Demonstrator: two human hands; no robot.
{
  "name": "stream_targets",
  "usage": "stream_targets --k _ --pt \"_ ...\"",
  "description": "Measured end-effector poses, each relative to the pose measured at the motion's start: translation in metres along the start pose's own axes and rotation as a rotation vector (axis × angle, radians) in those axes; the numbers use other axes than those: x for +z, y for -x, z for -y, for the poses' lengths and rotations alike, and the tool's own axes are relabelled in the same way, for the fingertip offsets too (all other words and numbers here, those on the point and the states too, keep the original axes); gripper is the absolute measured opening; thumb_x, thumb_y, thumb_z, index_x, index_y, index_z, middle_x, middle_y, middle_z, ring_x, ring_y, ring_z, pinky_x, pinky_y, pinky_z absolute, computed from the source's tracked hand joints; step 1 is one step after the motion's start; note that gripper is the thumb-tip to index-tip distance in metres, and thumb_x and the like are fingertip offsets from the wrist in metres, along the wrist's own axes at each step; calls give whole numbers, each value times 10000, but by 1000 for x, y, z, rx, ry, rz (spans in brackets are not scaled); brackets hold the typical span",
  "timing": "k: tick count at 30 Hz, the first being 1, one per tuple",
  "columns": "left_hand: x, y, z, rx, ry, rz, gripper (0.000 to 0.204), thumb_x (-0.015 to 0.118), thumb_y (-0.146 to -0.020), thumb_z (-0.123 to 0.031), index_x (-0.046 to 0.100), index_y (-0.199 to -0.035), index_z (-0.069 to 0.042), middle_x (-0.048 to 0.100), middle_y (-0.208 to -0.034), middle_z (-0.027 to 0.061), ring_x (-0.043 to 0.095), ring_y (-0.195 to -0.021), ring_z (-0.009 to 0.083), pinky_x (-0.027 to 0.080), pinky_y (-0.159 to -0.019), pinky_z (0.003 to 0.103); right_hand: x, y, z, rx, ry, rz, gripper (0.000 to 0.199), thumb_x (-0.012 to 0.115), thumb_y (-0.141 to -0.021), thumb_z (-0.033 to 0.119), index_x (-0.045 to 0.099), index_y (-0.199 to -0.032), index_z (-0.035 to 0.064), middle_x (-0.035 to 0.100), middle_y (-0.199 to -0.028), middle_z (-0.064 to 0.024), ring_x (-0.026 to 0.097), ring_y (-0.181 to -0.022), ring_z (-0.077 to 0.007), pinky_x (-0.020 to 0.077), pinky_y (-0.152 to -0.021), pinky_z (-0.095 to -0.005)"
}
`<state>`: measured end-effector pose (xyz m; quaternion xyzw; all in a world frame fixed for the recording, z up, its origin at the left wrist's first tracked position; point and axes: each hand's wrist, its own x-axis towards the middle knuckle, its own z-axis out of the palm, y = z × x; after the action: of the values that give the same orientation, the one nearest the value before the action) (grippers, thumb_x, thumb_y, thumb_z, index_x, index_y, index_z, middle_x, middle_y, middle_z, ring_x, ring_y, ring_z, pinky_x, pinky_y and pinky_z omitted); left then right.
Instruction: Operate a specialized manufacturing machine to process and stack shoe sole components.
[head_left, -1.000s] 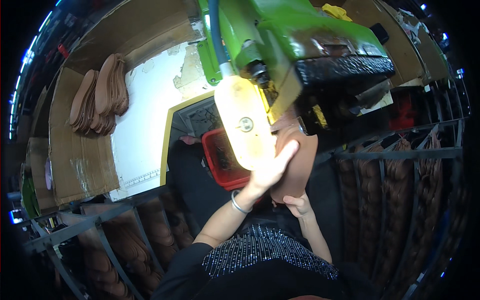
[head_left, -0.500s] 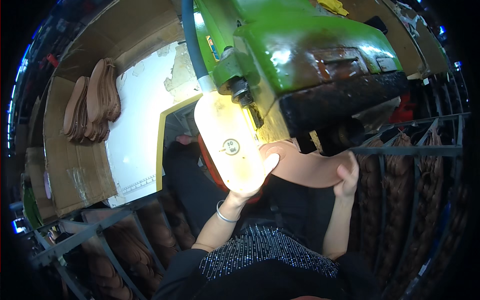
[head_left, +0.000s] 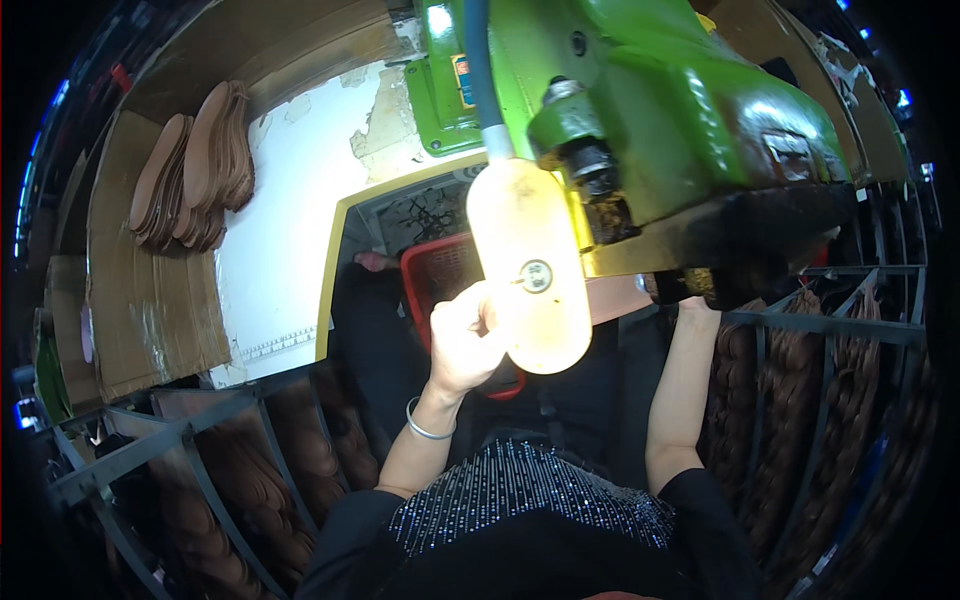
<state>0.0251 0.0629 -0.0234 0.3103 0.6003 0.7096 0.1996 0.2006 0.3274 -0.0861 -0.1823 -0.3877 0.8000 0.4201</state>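
The left hand [head_left: 468, 345] is closed on the near end of a tan insole [head_left: 615, 298] lying crosswise under the green machine [head_left: 680, 120]; the right hand [head_left: 692, 300], hidden there, cannot be judged.

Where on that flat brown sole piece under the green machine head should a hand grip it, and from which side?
Grip the brown sole piece by its near edges, reaching up from below. The green machine and lit lamp cover its top, so only the lower side is open. The left hand and right hand already flank it this way.
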Motion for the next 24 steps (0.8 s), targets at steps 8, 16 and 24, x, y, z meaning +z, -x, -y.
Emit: stream_targets --k 8,16,24 --pt "33 0 34 -53 -84 160 235 705 -787 -86 632 -1000 -19 653 -893 43 607 -809 132 484 -707 249 5 -2 36 -121 77 -50 522 471 -681 -58 467 -1201 -13 563 -1140 -116 550 -1073 -241 435 -936 -350" --pt "27 3 5 -85 169 -109 193 677 -758 -16 628 -919 80 666 -816 74 609 -695 87 508 -664 232 -4 -6 20 -58 -20 -72 398 509 -845 35 448 -1237 -4 565 -1164 -139 559 -1075 -261 434 -955 -389" --pt "28 2 23 83 -56 -138 119 657 -750 13 648 -864 45 662 -720 60 603 -613 104 487 -577 241 -8 20 6 -63 -22 4 449 529 -817 -8 430 -1254 1 558 -1180 -132 560 -1076 -261 433 -961 -393"
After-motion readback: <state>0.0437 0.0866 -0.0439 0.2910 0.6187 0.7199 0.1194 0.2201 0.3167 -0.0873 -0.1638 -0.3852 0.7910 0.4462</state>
